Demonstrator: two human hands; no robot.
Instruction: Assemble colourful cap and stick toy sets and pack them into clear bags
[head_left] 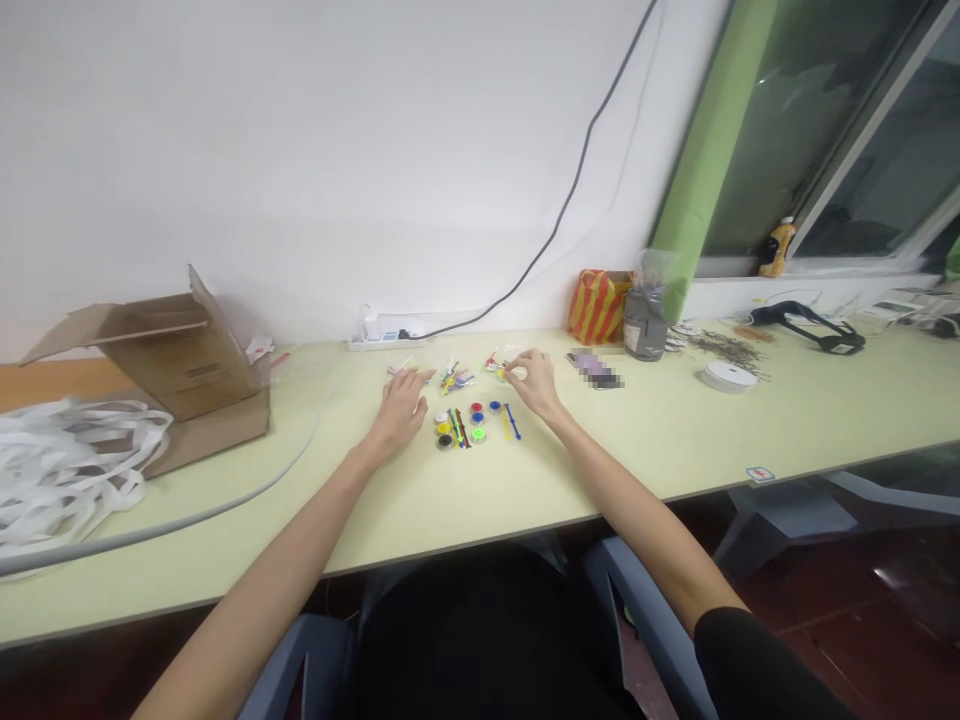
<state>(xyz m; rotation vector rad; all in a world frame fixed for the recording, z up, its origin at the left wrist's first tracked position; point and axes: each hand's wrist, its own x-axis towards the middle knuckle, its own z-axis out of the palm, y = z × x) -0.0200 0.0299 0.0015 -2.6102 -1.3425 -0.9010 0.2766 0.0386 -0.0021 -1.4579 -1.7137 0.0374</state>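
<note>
On my feed, the left hand point(399, 408) lies open, fingers loose, just beside a cluster of small coloured plastic pieces point(454, 379). The right hand point(535, 384) is pinching narrowly at a tiny piece point(504, 373); I can't tell if it's gripped. Round coloured caps point(458, 425) and slim sticks point(512, 420) lie just nearer me. Pieces this small call for a light touch.

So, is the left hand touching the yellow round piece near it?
Apart: the head view shows bare table between the left hand and the yellow round piece.
</note>
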